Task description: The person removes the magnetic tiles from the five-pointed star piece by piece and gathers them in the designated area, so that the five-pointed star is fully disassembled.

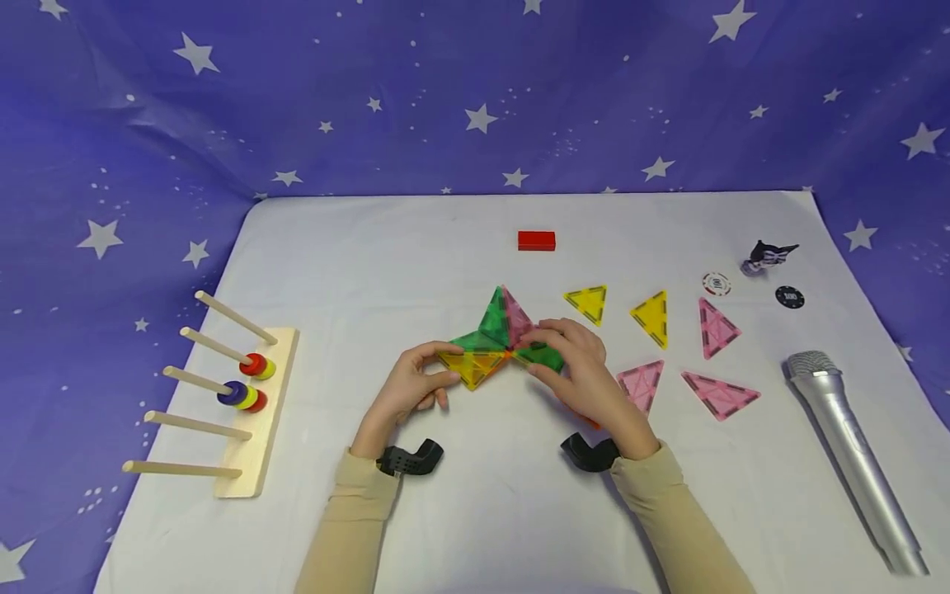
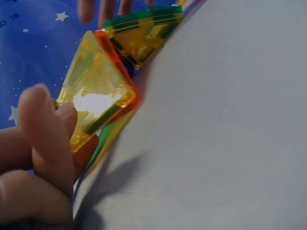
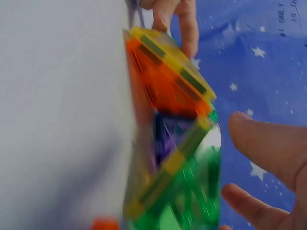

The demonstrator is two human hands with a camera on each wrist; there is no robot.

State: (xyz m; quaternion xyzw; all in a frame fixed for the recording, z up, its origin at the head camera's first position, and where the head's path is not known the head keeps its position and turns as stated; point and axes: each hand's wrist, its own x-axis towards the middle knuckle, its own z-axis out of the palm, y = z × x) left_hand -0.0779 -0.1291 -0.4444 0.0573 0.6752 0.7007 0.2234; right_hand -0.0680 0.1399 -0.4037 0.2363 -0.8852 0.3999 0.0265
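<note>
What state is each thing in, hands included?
Magnetic tile build: joined, three-dimensional
Left hand: pinching yellow tile
Right hand: fingers apart at green tile
Loose yellow triangles: two, flat
Loose pink triangles: three, flat
Orange piece: mostly hidden
Wooden peg stacker: rings on two of five pegs
Toy microphone: lying down
Poker chips: flat
Red block: lying flat
Figurine: posture unclear

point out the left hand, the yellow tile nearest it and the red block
Left hand (image 1: pixel 402 384): head view, near the base of the thumb.
Yellow tile (image 2: pixel 95 82): left wrist view, middle of its broad face.
Red block (image 1: pixel 537 239): head view, middle of its top face.
</note>
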